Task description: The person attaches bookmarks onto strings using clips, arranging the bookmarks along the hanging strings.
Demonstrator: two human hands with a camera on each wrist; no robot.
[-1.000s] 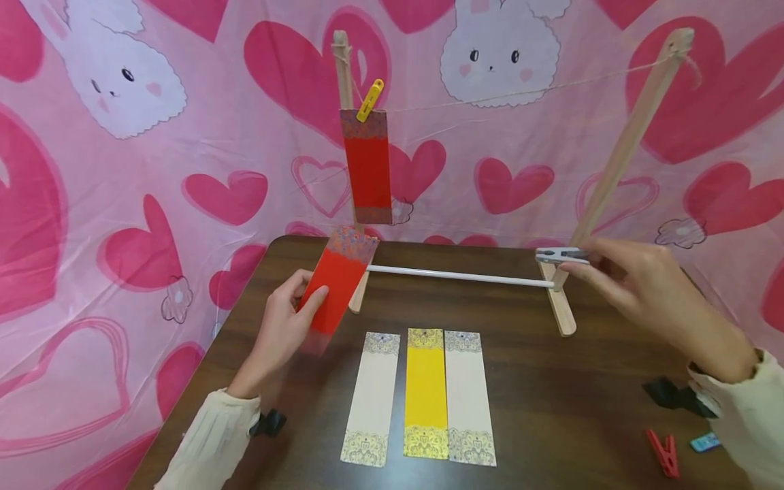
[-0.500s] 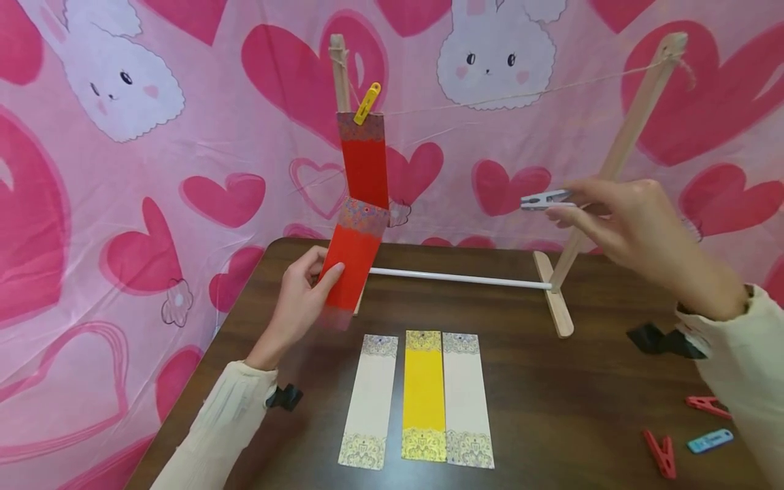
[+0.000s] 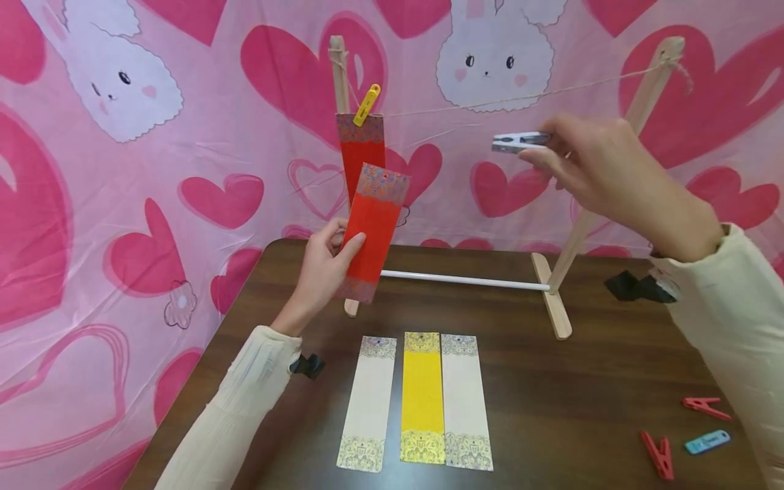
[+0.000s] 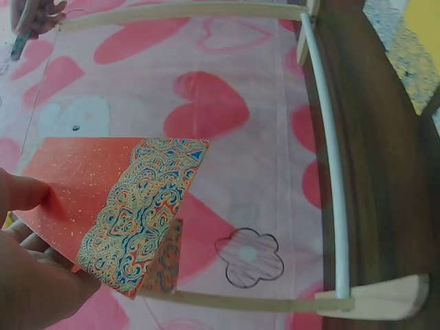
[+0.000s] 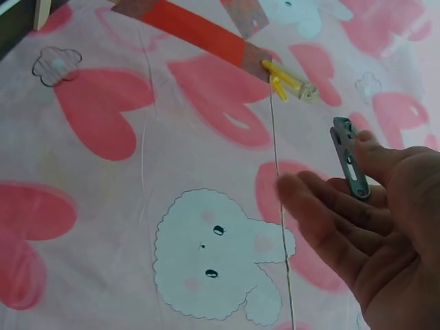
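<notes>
My left hand (image 3: 321, 262) holds a red paper card (image 3: 375, 224) by its left edge, thumb in front, tilted in the air. Patterned bands run across both its ends, and a small hole shows near the top. A second red card (image 3: 360, 151) hangs from a string (image 3: 563, 89) under a yellow clothespin (image 3: 367, 105); the held card covers its lower part in the head view. Raised at the right, my right hand (image 3: 603, 163) pinches a grey-white clothespin (image 3: 519, 141) by its handle end. In the right wrist view this clothespin (image 5: 350, 158) is apart from the string.
Two wooden posts (image 3: 572, 252) carry the string, with a white rod (image 3: 465, 278) between their feet. On the dark table lie a yellow card (image 3: 422, 391) and two white cards (image 3: 366, 401). Two red clothespins (image 3: 658, 454) and a blue clothespin (image 3: 707, 442) lie at the right.
My left hand has carried the red card up and right, across the hanging card's lower part. My right hand has risen and shifted left with the grey-white clothespin, towards string height.
</notes>
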